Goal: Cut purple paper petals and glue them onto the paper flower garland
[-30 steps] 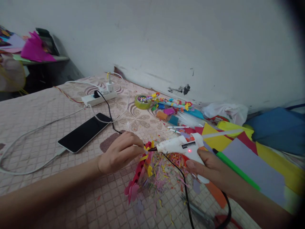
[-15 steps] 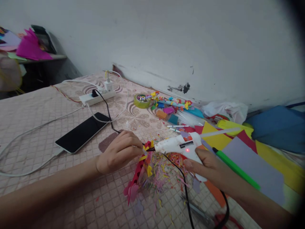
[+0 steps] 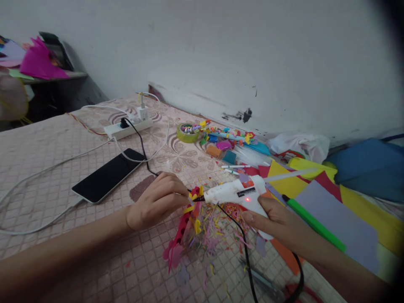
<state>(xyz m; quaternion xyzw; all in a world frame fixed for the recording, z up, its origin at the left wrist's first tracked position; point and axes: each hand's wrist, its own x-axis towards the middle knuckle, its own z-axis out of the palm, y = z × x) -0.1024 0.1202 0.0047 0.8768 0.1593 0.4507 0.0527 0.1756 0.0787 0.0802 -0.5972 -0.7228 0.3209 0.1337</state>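
Right grip (image 3: 277, 219) clamped on glue gun (image 3: 233, 191); left grip (image 3: 162, 200) pinched together by gun's nozzle (image 3: 199, 198), contents unclear. I read gluing on red strip (image 3: 183, 226) left of gun; next needs steady aim.

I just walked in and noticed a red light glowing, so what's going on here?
A person's right hand holds a white glue gun, its red light lit. The gun's dark nozzle is at the far end of a red strip decorated with yellow and pink cutouts. The left hand is at that same end; its exact grip is hidden. Loose colourful scraps lie beside the strip.
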